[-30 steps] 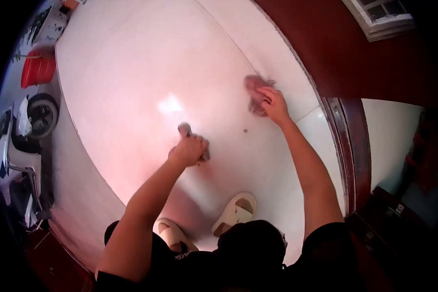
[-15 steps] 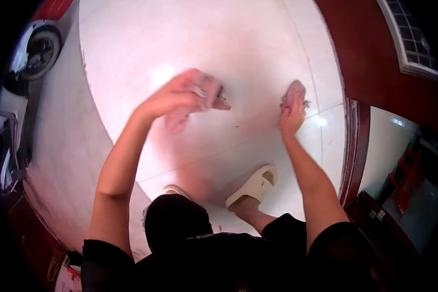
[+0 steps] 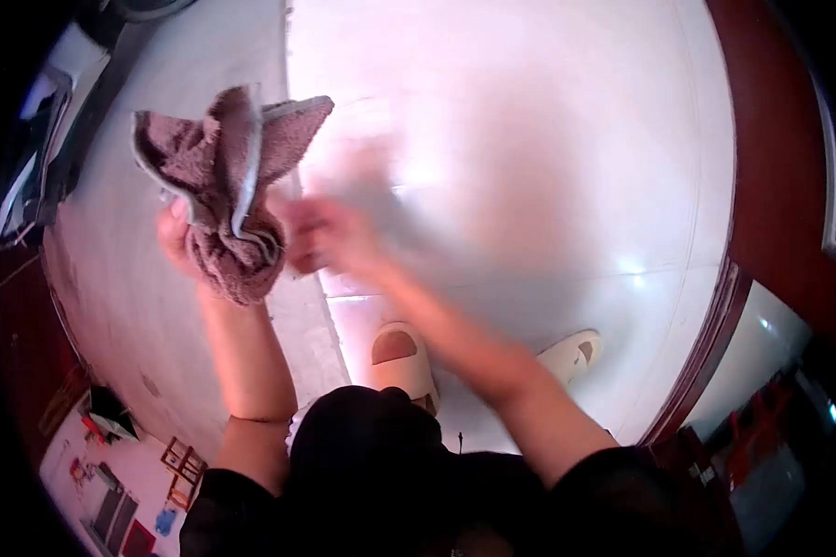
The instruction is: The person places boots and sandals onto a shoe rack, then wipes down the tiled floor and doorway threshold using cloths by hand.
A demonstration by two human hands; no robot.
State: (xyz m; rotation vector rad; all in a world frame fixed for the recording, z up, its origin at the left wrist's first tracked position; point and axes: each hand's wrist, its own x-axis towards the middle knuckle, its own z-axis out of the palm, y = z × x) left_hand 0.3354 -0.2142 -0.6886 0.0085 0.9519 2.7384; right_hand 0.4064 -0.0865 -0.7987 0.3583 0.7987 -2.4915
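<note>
A brown terry cloth [image 3: 228, 158] with pale grey edging is bunched up in my left hand [image 3: 178, 232]. Its corners fan out above the hand, and its gathered part covers most of my fingers. Close by on the right, my right hand [image 3: 330, 237] is smeared by motion. I cannot make out its fingers, whether it touches the cloth, or whether anything is in it.
Below me is a pale tiled floor [image 3: 529, 186]. My feet are in cream slippers [image 3: 409, 367]. A dark red panel [image 3: 771, 139] stands on the right. Part of a vehicle [image 3: 51, 121] shows at the left, and a small wooden rack [image 3: 184, 469] at lower left.
My view has turned left. The left hand holds the cloth higher and more upright. My right hand, which was out to the right on a small brownish item, has swung across beside the left.
</note>
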